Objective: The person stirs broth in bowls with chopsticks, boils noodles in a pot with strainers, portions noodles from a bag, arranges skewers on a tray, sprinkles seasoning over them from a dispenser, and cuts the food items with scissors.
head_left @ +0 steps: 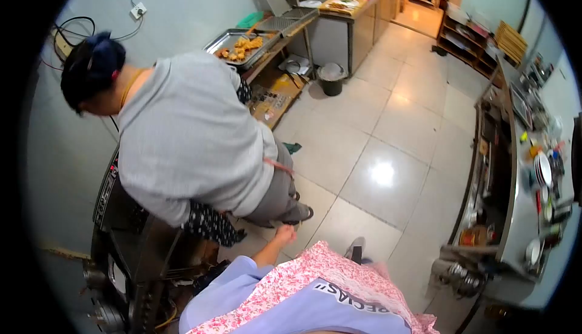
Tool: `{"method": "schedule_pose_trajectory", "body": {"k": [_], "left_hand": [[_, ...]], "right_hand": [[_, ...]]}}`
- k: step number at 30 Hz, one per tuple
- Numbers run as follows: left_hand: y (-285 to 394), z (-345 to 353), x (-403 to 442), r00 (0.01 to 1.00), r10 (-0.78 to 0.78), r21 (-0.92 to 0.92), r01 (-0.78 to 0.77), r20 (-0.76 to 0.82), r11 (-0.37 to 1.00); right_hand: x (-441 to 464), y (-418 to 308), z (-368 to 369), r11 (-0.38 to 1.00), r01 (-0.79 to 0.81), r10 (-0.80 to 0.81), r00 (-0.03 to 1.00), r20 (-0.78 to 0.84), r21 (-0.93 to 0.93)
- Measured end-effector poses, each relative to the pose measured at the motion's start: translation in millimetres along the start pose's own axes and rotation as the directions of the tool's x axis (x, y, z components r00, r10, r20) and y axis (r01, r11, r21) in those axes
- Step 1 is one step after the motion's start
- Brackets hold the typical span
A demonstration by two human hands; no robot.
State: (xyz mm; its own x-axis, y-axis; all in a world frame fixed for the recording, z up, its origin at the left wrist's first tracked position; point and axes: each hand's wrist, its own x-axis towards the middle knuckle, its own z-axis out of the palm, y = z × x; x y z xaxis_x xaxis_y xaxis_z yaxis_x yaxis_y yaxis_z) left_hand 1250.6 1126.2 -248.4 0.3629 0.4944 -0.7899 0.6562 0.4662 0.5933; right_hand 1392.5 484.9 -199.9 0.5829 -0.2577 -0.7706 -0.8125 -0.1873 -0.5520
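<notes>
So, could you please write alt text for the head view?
A person in a light grey long-sleeved top leans beside a black machine in a kitchen, near the camera wearer's bare left hand. Beyond, a rectangular silver metal tray holds golden food.

Left hand [285,235] held forward, fingers [291,234] curled.

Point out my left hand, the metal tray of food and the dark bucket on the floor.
Left hand [285,235], head view: middle of the hand.
Metal tray [229,37], head view: bare inside, by the food.
Dark bucket [331,87], head view: outer wall, below the rim.
</notes>
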Motion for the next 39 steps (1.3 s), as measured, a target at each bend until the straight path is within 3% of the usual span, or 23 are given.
{"method": "schedule_pose_trajectory", "body": {"k": [1,5,6,8,9,12,15,16,17,19,20,26,28,31,33,34,35,36,37,38,39], "left_hand": [[5.4,15.6,-9.7,0.992,-0.103,-0.057,0.099,-0.068,0.993],[4.8,56.4,24.5,0.971,-0.214,-0.09,0.205,-0.106,0.975],[8.4,66.1,32.6,0.963,-0.249,-0.094,0.24,-0.105,0.966],[36.7,79.5,55.4,0.947,-0.305,-0.119,0.292,-0.103,0.949],[50.6,86.6,66.8,0.941,-0.324,-0.126,0.311,-0.103,0.942],[116.0,106.3,128.5,0.94,-0.319,-0.194,0.293,-0.118,0.936],[208.9,122.7,201.9,0.96,-0.24,-0.258,0.198,-0.141,0.945],[246.7,131.1,230.3,0.967,-0.203,-0.279,0.154,-0.156,0.948],[289.6,138.1,249.9,0.967,-0.18,-0.3,0.121,-0.18,0.946],[401.9,155.2,272.6,0.961,-0.165,-0.292,0.097,-0.221,0.951],[447.0,163.3,291.4,0.973,-0.105,-0.306,0.038,-0.204,0.951],[624.6,205.9,379.8,0.972,0.166,-0.294,-0.21,-0.167,0.932],[645.5,218.0,391.1,0.965,0.172,-0.37,-0.237,-0.2,0.898],[662.9,234.9,433.3,0.973,0.139,-0.458,-0.211,-0.187,0.864],[705.6,253.6,407.1,0.981,-0.087,-0.68,-0.055,-0.173,0.731],[725.7,254.5,407.9,0.983,-0.056,-0.674,-0.077,-0.173,0.735],[737.9,260.2,412.3,0.985,-0.032,-0.675,-0.09,-0.167,0.733],[748.3,271.7,419.4,0.988,-0.011,-0.683,-0.098,-0.154,0.724],[768.5,281.8,426.3,0.989,-0.026,-0.721,-0.086,-0.143,0.688],[796.2,284.6,434.6,0.99,-0.042,-0.753,-0.074,-0.133,0.654],[825.7,285.6,441.6,0.991,-0.058,-0.78,-0.06,-0.123,0.623]], "right_hand": [[28.1,-39.9,14.0,1.0,0.022,-0.023,1.0,0.019,0.016],[158.1,-233.3,71.3,0.979,0.199,-0.204,0.968,0.144,0.043],[195.1,-286.0,86.0,0.952,0.301,-0.284,0.936,0.206,-0.053],[221.0,-385.4,136.2,0.903,0.427,-0.421,0.863,0.28,0.041],[230.2,-425.8,147.6,0.872,0.484,-0.439,0.839,0.321,-0.071],[231.6,-511.8,212.4,0.85,0.515,-0.466,0.834,0.295,-0.113],[245.5,-528.4,258.2,0.89,0.427,-0.341,0.857,0.387,-0.16],[248.3,-530.9,269.2,0.909,0.325,-0.193,0.884,0.427,-0.262],[270.3,-519.5,273.8,0.942,0.272,-0.124,0.827,0.548,-0.198],[281.4,-515.2,294.7,0.695,0.318,0.039,0.879,0.476,-0.645],[292.9,-530.7,291.0,0.634,0.314,0.059,0.892,0.449,-0.707],[393.3,-696.7,266.6,0.693,0.354,-0.011,0.876,0.482,-0.628],[451.2,-749.0,287.2,0.703,0.451,-0.052,0.804,0.593,-0.55],[568.5,-823.5,356.0,0.733,0.662,-0.211,0.441,0.872,-0.157],[618.1,-871.8,447.7,0.465,0.814,-0.311,0.518,0.797,-0.347],[643.5,-904.8,493.2,0.304,0.841,-0.37,0.537,0.758,-0.447],[671.1,-954.6,542.9,0.78,0.513,-0.274,0.794,0.542,-0.359],[647.1,-1033.0,590.4,0.498,0.701,-0.365,0.703,0.61,-0.51],[706.0,-1066.2,650.6,-0.259,0.73,-0.633,0.366,0.682,-0.632],[714.9,-1112.2,708.0,-0.243,0.808,-0.664,0.264,0.699,-0.536],[626.8,-1182.4,762.3,0.242,0.87,-0.543,0.488,0.683,-0.43]]}}
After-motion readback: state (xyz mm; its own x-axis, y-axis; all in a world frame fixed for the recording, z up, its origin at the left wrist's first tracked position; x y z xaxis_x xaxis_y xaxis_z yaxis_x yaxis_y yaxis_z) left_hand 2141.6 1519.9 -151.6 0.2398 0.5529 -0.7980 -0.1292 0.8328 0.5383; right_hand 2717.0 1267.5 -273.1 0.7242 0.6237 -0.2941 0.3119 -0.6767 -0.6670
